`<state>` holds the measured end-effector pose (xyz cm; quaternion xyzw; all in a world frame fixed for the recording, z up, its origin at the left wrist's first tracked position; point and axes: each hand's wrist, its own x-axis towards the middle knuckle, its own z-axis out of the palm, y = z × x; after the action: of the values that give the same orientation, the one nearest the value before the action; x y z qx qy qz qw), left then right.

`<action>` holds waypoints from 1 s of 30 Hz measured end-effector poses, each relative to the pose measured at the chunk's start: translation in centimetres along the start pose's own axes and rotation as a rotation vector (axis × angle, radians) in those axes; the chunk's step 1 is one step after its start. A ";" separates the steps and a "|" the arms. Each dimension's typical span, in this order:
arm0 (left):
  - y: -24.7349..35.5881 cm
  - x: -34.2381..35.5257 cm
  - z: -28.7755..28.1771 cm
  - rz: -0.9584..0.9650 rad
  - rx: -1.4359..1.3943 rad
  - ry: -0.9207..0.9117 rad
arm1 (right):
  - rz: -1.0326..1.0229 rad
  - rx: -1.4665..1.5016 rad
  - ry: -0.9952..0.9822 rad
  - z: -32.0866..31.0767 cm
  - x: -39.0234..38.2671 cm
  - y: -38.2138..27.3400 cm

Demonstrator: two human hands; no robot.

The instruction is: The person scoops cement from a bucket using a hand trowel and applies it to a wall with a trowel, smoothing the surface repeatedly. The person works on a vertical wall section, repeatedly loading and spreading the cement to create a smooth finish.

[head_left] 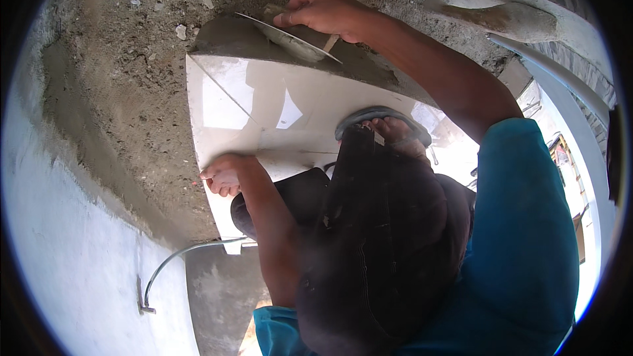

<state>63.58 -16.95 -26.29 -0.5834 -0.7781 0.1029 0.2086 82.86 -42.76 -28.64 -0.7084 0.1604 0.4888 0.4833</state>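
Right hand (323, 12): a trowel (293, 41) is grasped over grey mortar (227, 36). Left hand (227, 173) is curled at the pale tile's (306, 95) edge; whether anything is gripped cannot be told.

Glossy, smooth pale tile (290, 140) mirrors light beside the left hand (227, 173), while a thin metal-bladed trowel (290, 37) in the right hand (323, 13) catches light near matt, damp-looking grey mortar (227, 38). Rough, gritty ground (132, 99) spreads beyond both hands; teal cloth (521, 171) creases behind the right.
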 end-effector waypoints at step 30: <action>0.3 0.1 2.7 -0.114 -0.082 -0.032 | -0.069 0.049 -0.175 -2.2 4.1 -0.5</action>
<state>62.61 -16.57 -28.84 -0.5445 -0.8170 0.0681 0.1773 86.34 -43.32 -31.76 -0.6562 0.1049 0.5278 0.5291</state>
